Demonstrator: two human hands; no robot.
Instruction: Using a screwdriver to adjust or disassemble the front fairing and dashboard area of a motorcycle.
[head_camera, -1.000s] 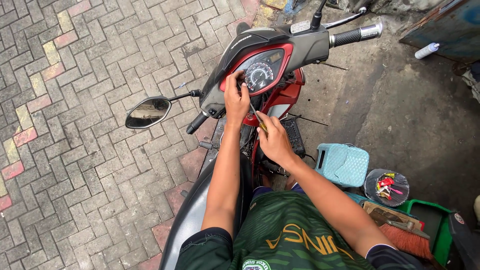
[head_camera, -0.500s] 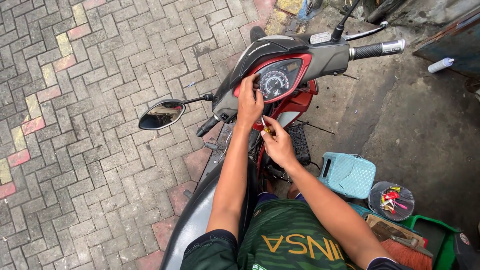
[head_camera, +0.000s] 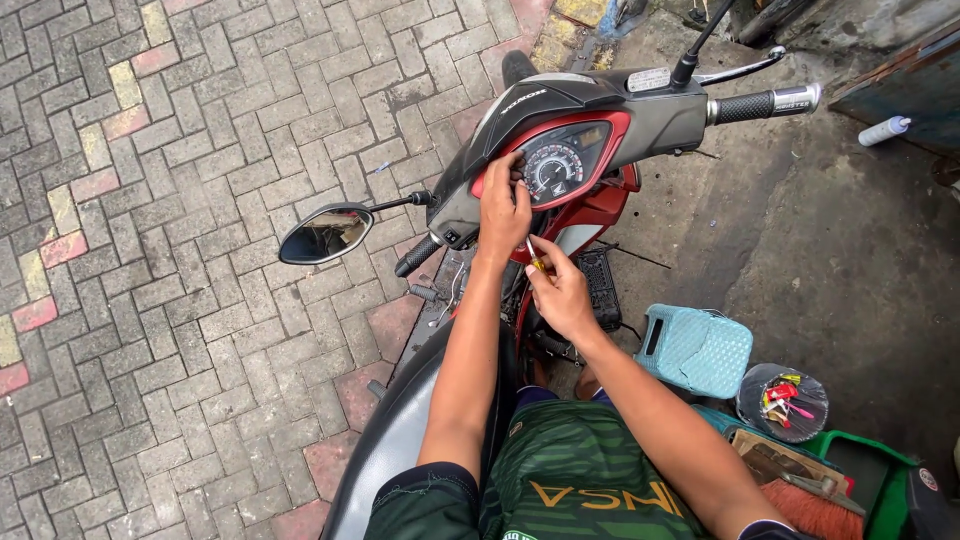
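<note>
Nearest, below the scooter's speedometer (head_camera: 553, 170): a green striped shirt (head_camera: 580, 475) and 2 bare forearms reaching up from it. To the lower right of the speedometer, beside the shirt: a green crate (head_camera: 880, 475) with a brush (head_camera: 810, 508), a round clear tub (head_camera: 783, 402) of small coloured parts, and a light blue plastic stool (head_camera: 695, 350) on the dark ground. Just under the speedometer, right hand (head_camera: 560, 290), fingers pinched narrow around a small yellow-handled screwdriver (head_camera: 536, 259), tip angled up toward the red panel (head_camera: 600, 190); tip itself too small to make out. Directly left of the dial, left hand (head_camera: 503, 208), fingers curled and pressed on the red rim of the cluster, fingertips touching the edge by the gauge, holding nothing separate. Left of the speedometer, lower down: black handlebar grip (head_camera: 416, 255) and a rear-view mirror (head_camera: 325, 233) on its stalk, over grey brick paving (head_camera: 180, 300) with some red and yellow blocks. Right of the speedometer, farther up: other black grip (head_camera: 745, 105) with brake lever (head_camera: 735, 70). Beyond that, far right: a small white spray can (head_camera: 885, 130) lying on the ground near a rusty blue metal edge (head_camera: 900, 75).
</note>
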